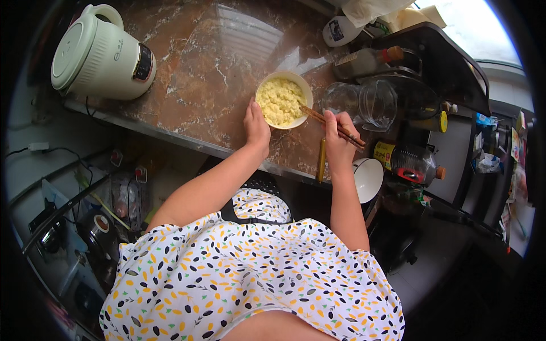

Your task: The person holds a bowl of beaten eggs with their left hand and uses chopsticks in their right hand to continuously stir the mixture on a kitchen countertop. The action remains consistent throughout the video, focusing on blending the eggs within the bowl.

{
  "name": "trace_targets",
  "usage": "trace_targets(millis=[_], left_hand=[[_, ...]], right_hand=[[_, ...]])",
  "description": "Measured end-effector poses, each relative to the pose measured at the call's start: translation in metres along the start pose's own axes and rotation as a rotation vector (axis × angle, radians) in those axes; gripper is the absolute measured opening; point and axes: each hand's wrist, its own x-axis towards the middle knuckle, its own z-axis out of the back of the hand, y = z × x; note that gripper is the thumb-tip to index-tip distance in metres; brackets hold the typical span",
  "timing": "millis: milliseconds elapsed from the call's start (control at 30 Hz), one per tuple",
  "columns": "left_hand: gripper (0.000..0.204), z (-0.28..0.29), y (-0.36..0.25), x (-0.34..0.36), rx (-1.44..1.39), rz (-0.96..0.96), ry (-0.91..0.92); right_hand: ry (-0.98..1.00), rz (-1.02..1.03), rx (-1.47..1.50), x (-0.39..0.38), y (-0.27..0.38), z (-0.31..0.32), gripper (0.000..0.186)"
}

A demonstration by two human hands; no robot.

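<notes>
A white bowl stands on the brown marbled counter, filled with a pale yellow, crumbly mash. My left hand rests against the bowl's near left side, fingers along its outer wall and steadying it. In my right hand is a pair of brown wooden chopsticks; their tips reach into the mash at the bowl's right side, while the patterned thick ends stick out past my fingers. The underside of the bowl is hidden from me.
A pale green electric kettle stands far left. Right of the bowl are a clear glass jar, a bottle with a red cap, a dark sauce bottle and an empty white bowl. The counter's front edge runs before me.
</notes>
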Motion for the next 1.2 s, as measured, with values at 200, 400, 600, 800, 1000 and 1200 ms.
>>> trace_targets(millis=[200, 400, 600, 800, 1000, 1200], left_hand=[[0.051, 0.001, 0.002, 0.001, -0.004, -0.003, -0.002], [0.052, -0.006, -0.015, -0.012, -0.071, 0.024, -0.037], [0.052, -0.006, -0.013, -0.011, -0.087, 0.022, -0.041], [0.049, -0.001, 0.001, 0.001, -0.009, -0.003, -0.018], [0.05, -0.001, -0.002, 0.0, -0.022, 0.006, -0.012], [0.05, -0.004, -0.011, -0.008, -0.091, 0.05, 0.001]], right_hand=[[-0.047, 0.03, 0.04, -0.005, 0.014, -0.003, 0.032], [-0.032, 0.018, -0.072, -0.01, 0.011, -0.004, 0.034], [-0.002, 0.005, 0.005, -0.008, 0.028, -0.001, 0.032], [0.059, -0.034, -0.092, -0.01, 0.023, 0.001, 0.033], [-0.089, 0.049, -0.018, -0.003, 0.029, 0.008, 0.021], [0.043, -0.004, -0.04, -0.029, 0.036, -0.004, 0.02]])
